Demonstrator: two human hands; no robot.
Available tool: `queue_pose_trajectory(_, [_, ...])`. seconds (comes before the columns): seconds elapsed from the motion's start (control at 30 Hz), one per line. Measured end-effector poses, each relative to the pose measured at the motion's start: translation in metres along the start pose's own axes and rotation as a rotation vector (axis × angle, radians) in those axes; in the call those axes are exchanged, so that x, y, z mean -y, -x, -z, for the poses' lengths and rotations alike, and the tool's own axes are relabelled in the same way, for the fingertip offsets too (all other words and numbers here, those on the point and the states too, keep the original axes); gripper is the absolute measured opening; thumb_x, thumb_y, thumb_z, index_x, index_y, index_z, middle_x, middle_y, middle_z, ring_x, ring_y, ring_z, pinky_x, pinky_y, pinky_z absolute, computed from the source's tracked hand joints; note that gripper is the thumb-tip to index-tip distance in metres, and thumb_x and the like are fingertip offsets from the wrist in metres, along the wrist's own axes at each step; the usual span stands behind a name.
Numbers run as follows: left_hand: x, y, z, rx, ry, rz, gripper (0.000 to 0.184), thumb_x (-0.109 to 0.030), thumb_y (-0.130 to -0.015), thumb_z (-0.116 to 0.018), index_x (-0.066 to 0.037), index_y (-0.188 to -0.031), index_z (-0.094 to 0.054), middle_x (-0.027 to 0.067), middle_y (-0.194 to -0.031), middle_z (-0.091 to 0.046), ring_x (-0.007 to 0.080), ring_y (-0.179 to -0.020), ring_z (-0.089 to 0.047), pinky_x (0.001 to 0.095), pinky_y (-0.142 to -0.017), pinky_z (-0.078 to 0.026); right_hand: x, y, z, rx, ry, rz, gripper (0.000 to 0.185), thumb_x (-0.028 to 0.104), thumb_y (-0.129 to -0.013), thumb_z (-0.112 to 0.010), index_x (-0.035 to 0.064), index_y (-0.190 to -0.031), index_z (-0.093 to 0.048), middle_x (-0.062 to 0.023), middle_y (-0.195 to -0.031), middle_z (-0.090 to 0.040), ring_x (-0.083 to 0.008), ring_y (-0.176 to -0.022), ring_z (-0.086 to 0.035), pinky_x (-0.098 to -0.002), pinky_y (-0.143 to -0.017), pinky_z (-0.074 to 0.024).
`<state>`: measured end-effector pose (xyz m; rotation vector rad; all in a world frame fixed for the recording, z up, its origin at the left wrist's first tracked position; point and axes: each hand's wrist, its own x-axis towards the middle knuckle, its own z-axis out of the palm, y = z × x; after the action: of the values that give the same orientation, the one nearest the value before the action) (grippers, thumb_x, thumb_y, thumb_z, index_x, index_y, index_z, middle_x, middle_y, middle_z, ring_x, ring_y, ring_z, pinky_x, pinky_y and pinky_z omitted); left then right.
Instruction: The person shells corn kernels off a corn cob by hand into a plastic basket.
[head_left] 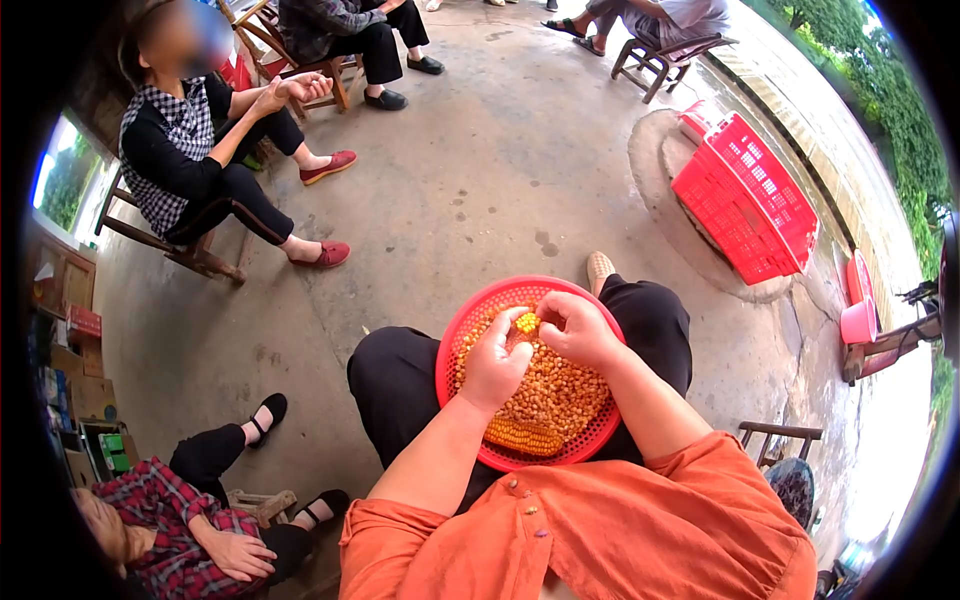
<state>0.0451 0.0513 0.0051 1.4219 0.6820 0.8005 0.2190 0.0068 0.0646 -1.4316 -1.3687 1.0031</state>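
Head view: a person's left hand [497, 360] grips a yellow corn piece [527, 322] while the right hand [577, 330] curls beside it, its own hold impossible to tell. Beneath both hands, loose kernels [560, 390] spread across a red perforated basket [447, 372]; a whole cob [524, 436] lies nearer the body. Red crates [745, 200] stand beyond the right hand.
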Motion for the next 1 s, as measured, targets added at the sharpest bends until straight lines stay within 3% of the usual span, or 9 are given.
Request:
queue_pose_trajectory(0.17, [0.016,-0.001,-0.002,-0.009,0.096,0.046,0.045,-0.006,-0.081,-0.057,-0.003,-0.126,-0.055,0.0153,-0.112,-0.066,0.0221,-0.103,-0.064,0.0321,-0.09,-0.05,0.007,0.0,-0.003,-0.022,-0.019,0.002,0.015,0.004,-0.075,-0.06,0.0007,-0.089,-0.057,-0.008,-0.077,-0.055,-0.0163,-0.07,-0.055,-0.0294,-0.063,-0.0458])
queue_pose_trajectory(0.37, [0.0,0.001,-0.001,0.019,0.0,-0.012,0.044,-0.004,-0.083,-0.056,-0.004,-0.127,-0.055,0.0071,-0.101,-0.063,0.0136,-0.089,-0.061,0.0278,-0.081,-0.05,-0.005,-0.001,-0.002,-0.035,0.096,0.074,0.011,0.001,-0.075,-0.056,0.0005,-0.086,-0.055,-0.0069,-0.076,-0.054,-0.0154,-0.07,-0.053,-0.0292,-0.062,-0.044])
queue_pose_trajectory(0.43, [-0.026,0.001,-0.003,0.019,0.347,0.265,0.043,-0.002,-0.085,-0.053,-0.005,-0.128,-0.054,0.0011,-0.093,-0.058,0.0062,-0.079,-0.054,0.0215,-0.069,-0.047,-0.01,-0.002,0.002,0.039,0.345,-0.084,0.018,-0.006,-0.081,-0.054,0.0029,-0.095,-0.062,-0.0045,-0.091,-0.066,-0.0174,-0.083,-0.062,-0.0311,-0.074,-0.0505])
queue_pose_trajectory(0.47, [-0.038,0.001,-0.002,0.02,0.347,0.265,0.043,-0.002,-0.085,-0.053,-0.005,-0.128,-0.054,0.0011,-0.093,-0.058,0.0062,-0.079,-0.054,0.0215,-0.069,-0.047,-0.01,-0.002,0.002,0.038,0.345,-0.085,0.018,-0.006,-0.081,-0.054,0.0029,-0.095,-0.062,-0.0045,-0.091,-0.066,-0.0174,-0.083,-0.062,-0.0311,-0.074,-0.0505])
queue_pose_trajectory(0.53, [-0.053,-0.001,0.002,0.033,0.467,0.42,0.044,-0.002,-0.086,-0.051,-0.006,-0.129,-0.052,-0.0012,-0.092,-0.056,0.003,-0.072,-0.049,0.0178,-0.061,-0.041,-0.007,-0.001,0.001,0.023,0.153,-0.073,0.018,-0.009,-0.076,-0.046,0.0015,-0.085,-0.057,-0.002,-0.08,-0.06,-0.0148,-0.076,-0.056,-0.028,-0.07,-0.0466])
queue_pose_trajectory(0.63, [-0.048,-0.002,0.005,0.032,0.515,0.431,0.044,-0.003,-0.086,-0.051,-0.006,-0.129,-0.051,-0.0012,-0.091,-0.057,0.003,-0.067,-0.047,0.0179,-0.057,-0.039,-0.002,-0.003,0.003,0.03,-0.106,-0.164,0.019,-0.011,-0.076,-0.045,0.0006,-0.086,-0.057,-0.0012,-0.082,-0.056,-0.0107,-0.08,-0.055,-0.0235,-0.072,-0.0449])
queue_pose_trajectory(0.8, [-0.048,-0.004,0.006,0.024,0.512,0.437,0.043,-0.007,-0.086,-0.048,-0.005,-0.129,-0.05,0.0009,-0.093,-0.06,0.0062,-0.064,-0.049,0.0205,-0.057,-0.04,0.0,-0.004,0.01,0.0,-0.072,-0.118,0.021,-0.01,-0.08,-0.049,0.0011,-0.095,-0.059,-0.0022,-0.089,-0.06,-0.0102,-0.087,-0.057,-0.0239,-0.08,-0.0461])
queue_pose_trajectory(0.9, [-0.046,-0.004,0.008,0.031,0.533,0.429,0.044,-0.009,-0.086,-0.045,-0.005,-0.13,-0.049,0.0035,-0.098,-0.062,0.0096,-0.066,-0.053,0.0224,-0.058,-0.042,0.0,-0.005,0.011,0.013,-0.144,-0.173,0.013,0.003,-0.09,-0.059,0.0008,-0.103,-0.061,-0.0031,-0.096,-0.063,-0.0111,-0.092,-0.058,-0.0255,-0.083,-0.0473])
queue_pose_trajectory(1.0, [-0.051,-0.005,0.006,0.035,0.559,0.399,0.045,-0.01,-0.087,-0.043,-0.004,-0.132,-0.046,0.0057,-0.104,-0.062,0.0118,-0.069,-0.055,0.0236,-0.059,-0.044,0.005,-0.005,0.009,0.153,-0.452,-0.231,0.027,0.014,-0.094,-0.066,0.0005,-0.117,-0.058,-0.0034,-0.105,-0.063,-0.0113,-0.099,-0.059,-0.0275,-0.089,-0.0475])
